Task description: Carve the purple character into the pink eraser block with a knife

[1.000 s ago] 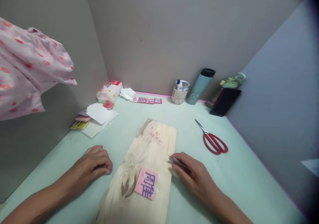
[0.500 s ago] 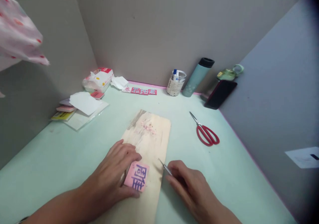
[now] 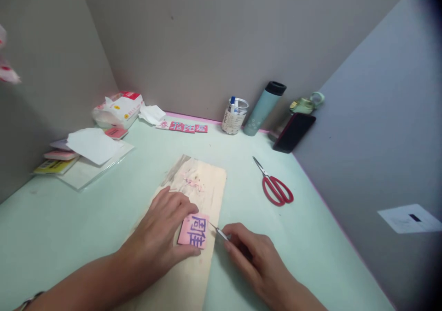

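Observation:
A square pink carving block with a purple hand-drawn character lies on a long wooden board. Fingers and thumb of my left hand grip it by its top and bottom edges. In my right hand is a slim metal carving tool, held like a pen. Its fine tip reaches the block's right edge near the top corner; whether it touches I cannot tell. Pink shavings are scattered on the board's far part.
Red-handled scissors lie right of the board. Along the back stand a tissue pack, several carved pink tiles, a jar of pens, a teal bottle and a leaning phone. Papers and packets are stacked left.
The view has shifted, so the background sits further left. My left hand has moved the block up toward the board's right edge, and the tool tip has closed in on the block.

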`<action>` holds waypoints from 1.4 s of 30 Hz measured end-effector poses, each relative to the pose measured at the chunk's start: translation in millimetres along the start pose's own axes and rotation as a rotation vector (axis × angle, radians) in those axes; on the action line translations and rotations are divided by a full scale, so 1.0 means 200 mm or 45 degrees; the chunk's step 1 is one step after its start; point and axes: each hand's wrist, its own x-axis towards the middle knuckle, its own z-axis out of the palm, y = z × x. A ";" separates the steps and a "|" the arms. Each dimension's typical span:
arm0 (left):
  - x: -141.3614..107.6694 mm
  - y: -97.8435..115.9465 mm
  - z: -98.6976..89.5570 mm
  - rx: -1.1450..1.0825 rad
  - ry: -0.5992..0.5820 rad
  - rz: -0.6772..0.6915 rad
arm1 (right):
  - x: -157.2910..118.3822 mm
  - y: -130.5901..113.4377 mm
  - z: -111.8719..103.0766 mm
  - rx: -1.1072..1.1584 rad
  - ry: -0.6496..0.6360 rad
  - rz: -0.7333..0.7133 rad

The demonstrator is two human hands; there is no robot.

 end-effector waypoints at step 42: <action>-0.01 -0.05 -0.03 0.117 -0.063 0.046 | -0.03 0.10 0.04 -0.301 0.156 -0.353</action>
